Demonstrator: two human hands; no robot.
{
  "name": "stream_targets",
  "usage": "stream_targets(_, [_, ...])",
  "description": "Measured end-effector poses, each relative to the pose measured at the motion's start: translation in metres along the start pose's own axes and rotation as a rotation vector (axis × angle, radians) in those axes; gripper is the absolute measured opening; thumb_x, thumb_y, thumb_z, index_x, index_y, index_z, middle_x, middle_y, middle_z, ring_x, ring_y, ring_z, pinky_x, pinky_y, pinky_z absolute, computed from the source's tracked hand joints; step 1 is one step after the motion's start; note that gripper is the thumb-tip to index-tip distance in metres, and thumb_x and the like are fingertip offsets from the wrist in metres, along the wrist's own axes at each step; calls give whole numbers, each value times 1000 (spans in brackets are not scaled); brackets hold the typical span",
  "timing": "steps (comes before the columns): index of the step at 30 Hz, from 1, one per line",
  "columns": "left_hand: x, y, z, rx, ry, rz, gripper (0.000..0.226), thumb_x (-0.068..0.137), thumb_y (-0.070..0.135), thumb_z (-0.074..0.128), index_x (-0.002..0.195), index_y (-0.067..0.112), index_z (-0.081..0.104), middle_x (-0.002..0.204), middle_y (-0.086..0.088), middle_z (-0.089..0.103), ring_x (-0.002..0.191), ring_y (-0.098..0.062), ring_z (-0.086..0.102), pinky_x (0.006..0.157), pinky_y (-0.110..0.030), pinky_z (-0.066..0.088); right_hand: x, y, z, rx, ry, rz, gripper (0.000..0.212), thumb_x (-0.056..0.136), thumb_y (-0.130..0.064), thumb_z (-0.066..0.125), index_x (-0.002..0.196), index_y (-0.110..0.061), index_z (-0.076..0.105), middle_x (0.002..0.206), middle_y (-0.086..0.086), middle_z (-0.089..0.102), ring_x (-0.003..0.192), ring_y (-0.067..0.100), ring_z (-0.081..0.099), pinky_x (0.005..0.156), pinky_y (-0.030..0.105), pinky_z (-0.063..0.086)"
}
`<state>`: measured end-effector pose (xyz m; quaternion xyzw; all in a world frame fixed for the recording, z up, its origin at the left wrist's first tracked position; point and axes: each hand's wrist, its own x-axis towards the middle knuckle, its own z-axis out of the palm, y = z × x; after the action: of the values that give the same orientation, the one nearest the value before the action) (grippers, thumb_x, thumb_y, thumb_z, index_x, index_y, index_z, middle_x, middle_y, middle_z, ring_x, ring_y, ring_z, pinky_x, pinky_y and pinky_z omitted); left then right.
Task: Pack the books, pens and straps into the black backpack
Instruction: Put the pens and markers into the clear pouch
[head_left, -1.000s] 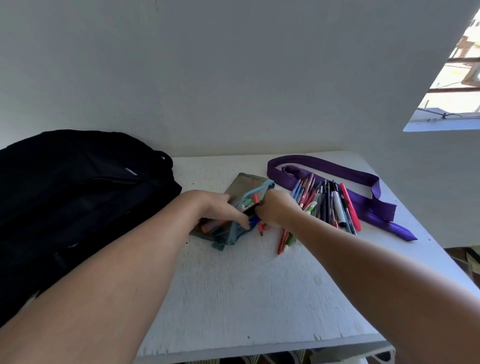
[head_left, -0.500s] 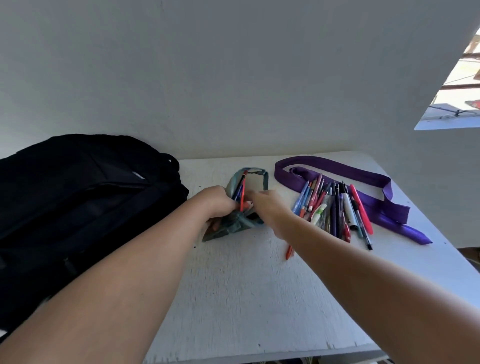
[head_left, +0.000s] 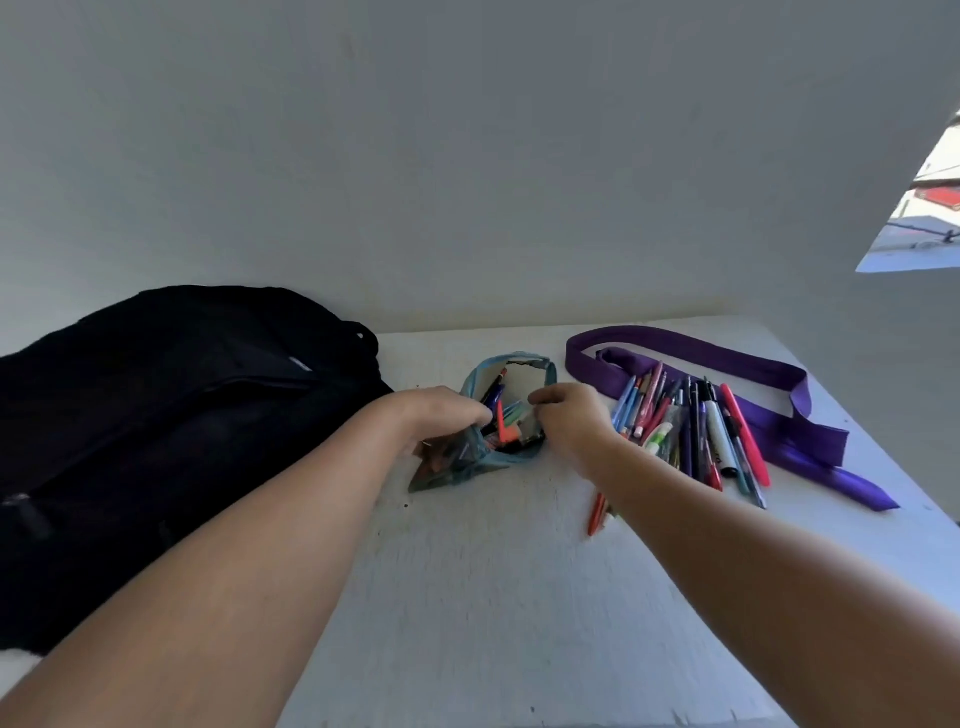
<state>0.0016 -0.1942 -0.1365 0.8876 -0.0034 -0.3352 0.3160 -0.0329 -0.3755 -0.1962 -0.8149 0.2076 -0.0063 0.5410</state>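
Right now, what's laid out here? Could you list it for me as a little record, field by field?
surface: white table
backpack: black backpack at the left of the table
pouch: teal pencil pouch, mouth open, several pens inside
left hand: left hand grips the pouch's near side
right hand: right hand at the pouch's opening, fingers curled; what it holds is unclear
loose pens: pile of pens right of the pouch
strap: purple strap lying behind and beside the pens
books: none in view

Both bare forearms outstretched, left hand (head_left: 441, 423) and right hand (head_left: 571, 421) curled, knuckles up.
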Motion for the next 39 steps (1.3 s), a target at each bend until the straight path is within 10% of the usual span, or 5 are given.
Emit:
stream_targets(5, [-1, -2, -10, -81, 80, 43, 36, 89, 37, 56, 121, 21, 64, 111, -4, 63, 97, -22, 59, 84, -36, 43, 7, -21, -11, 277, 202, -112, 26, 101, -15, 58, 118, -26, 74, 94, -1, 75, 72, 17, 67, 63, 31, 58])
stream_targets(8, [-3, 7, -2, -8, 126, 89, 34, 100, 39, 48, 123, 17, 59, 113, -6, 51, 91, -21, 49, 78, -32, 35, 9, -21, -16, 155, 43, -97, 19, 99, -14, 62, 109, -26, 75, 104, 3, 75, 88, 20, 75, 83, 38, 65])
stream_targets(16, [13, 19, 35, 38, 81, 38, 78, 95, 67, 39, 147, 10, 51, 146, -14, 55, 125, -33, 56, 111, -42, 43, -13, -5, -63, -307, -29, -190, 21, 101, -27, 62, 118, -22, 49, 103, 5, 65, 81, 21, 66, 61, 34, 52])
stream_targets(25, [-8, 29, 41, 240, 71, -3, 67, 108, 55, 21, 70, 9, 50, 72, -8, 49, 62, -18, 43, 55, -30, 28, -54, 22, -101, -504, -298, -424, 14, 93, -27, 76, 107, -26, 72, 100, -12, 69, 91, 8, 68, 86, 30, 59])
stream_targets(39, [11, 16, 45, 300, 70, 37, 76, 104, 66, 12, 66, 12, 50, 69, -10, 55, 70, -21, 51, 63, -33, 34, -63, 28, -105, -1081, -481, -690, 28, 97, -25, 71, 124, -33, 72, 123, -10, 61, 116, 16, 55, 104, 40, 49])
